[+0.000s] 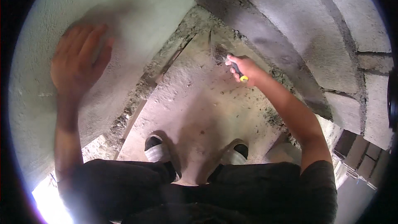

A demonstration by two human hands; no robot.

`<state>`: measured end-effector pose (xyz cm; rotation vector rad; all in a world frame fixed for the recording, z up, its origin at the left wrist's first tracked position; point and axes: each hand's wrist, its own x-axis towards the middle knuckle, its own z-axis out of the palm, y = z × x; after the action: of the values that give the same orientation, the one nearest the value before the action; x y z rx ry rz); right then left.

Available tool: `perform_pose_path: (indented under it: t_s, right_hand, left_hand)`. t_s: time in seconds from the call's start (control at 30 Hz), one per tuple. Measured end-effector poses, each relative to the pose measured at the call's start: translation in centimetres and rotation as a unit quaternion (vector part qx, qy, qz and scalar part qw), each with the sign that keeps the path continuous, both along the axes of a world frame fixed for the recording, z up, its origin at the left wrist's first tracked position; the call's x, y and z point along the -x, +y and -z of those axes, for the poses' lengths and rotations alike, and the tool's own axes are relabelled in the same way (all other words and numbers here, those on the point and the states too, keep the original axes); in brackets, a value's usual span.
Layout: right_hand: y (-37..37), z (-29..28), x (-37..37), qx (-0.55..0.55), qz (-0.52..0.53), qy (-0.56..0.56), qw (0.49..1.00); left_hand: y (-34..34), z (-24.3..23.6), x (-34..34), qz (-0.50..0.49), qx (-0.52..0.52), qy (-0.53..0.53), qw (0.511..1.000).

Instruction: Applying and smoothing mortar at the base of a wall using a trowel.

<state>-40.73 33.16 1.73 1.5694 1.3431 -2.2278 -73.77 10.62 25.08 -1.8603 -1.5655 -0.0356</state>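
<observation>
gripping yellow-ended handle (pixel 239 71) | right hand (pixel 247 68) | left hand (pixel 78 60) by textured wall (pixel 145 25)

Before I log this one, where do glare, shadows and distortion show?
Head view: white glare at lower left, shadows on the plastered wall by the left hand and on the floor between the shoes; same view, joints in the block wall curve.

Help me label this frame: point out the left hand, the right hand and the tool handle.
Left hand (pixel 78 61): head view, back of hand.
Right hand (pixel 247 66): head view, back of hand.
Tool handle (pixel 239 71): head view, dark grip.
</observation>
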Motion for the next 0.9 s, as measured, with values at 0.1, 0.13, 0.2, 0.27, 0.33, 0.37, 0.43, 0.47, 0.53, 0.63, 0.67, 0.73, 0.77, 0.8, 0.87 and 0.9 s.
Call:
perform_pose_path:
  t_s: [0.1, 0.13, 0.2, 0.27, 0.33, 0.37, 0.43, 0.47, 0.53, 0.63, 0.67, 0.73, 0.77, 0.8, 0.87, 0.9]
  right_hand:
    - [0.5, -1.3, 1.3, 0.061, 0.019, 0.004, 0.998]
    - [0.8, -1.3, 1.4, 0.071, 0.018, 0.019, 0.997]
    - [0.4, -0.2, 1.7, 0.063, 0.018, -0.006, 0.998]
    - [-1.0, 1.2, 1.0, -0.005, 0.009, 0.015, 1.000]
    - [-1.5, 1.4, 0.0, -0.049, -0.024, 0.022, 0.998]
    - [-1.5, 1.4, 0.0, -0.016, 0.000, 0.031, 0.999]
    - [-1.6, 0.6, 1.1, 0.067, 0.061, 0.032, 0.995]
    - [-1.7, -0.6, 1.6, 0.066, 0.061, 0.036, 0.995]
    - [-1.8, -2.2, 2.5, 0.139, 0.082, 0.016, 0.987]
    - [-1.2, -1.1, 4.1, 0.127, 0.095, 0.021, 0.987]
    - [-1.3, -0.5, 4.6, 0.129, 0.116, 0.027, 0.984]
    - [-2.6, 0.5, 4.3, 0.120, 0.127, 0.026, 0.984]
    - [-3.7, 1.3, 3.8, 0.048, 0.096, 0.026, 0.994]
    - [-4.6, 2.3, 3.2, -0.024, 0.064, 0.026, 0.997]
    - [-4.7, 2.7, 2.5, -0.042, 0.062, 0.041, 0.996]
    - [-4.2, 2.7, 2.2, -0.030, 0.065, 0.029, 0.997]
  left_hand:
    - [-0.3, -0.2, 0.0, 0.005, 0.010, -0.001, 1.000]
    - [-0.1, -0.1, -0.1, 0.010, 0.010, -0.006, 1.000]
    - [0.2, -0.1, -0.5, 0.009, 0.006, -0.004, 1.000]
    - [0.1, -0.2, -0.5, 0.005, 0.004, 0.000, 1.000]
    - [-0.1, 0.0, -0.1, 0.005, 0.000, 0.001, 1.000]
    - [-0.1, 0.0, 0.0, 0.005, 0.000, 0.002, 1.000]
    - [-0.2, 0.3, 0.3, 0.009, 0.006, 0.004, 1.000]
    - [-0.2, 0.0, 0.1, 0.010, 0.005, 0.008, 1.000]
    - [-0.2, -0.1, -0.4, -0.004, 0.000, -0.017, 1.000]
    - [0.1, -0.4, -0.3, 0.004, 0.008, -0.001, 1.000]
    - [0.2, -0.2, -0.2, 0.006, 0.007, -0.004, 1.000]
    - [0.0, -0.2, -0.1, 0.040, -0.011, 0.007, 0.999]
    - [0.0, -0.2, -0.1, 0.040, -0.013, 0.008, 0.999]
    - [0.0, -0.1, -0.2, 0.030, -0.011, 0.003, 0.999]
    - [-0.1, -0.3, -0.2, 0.019, -0.012, 0.003, 1.000]
    - [0.0, -0.5, -0.2, 0.025, -0.005, -0.007, 1.000]
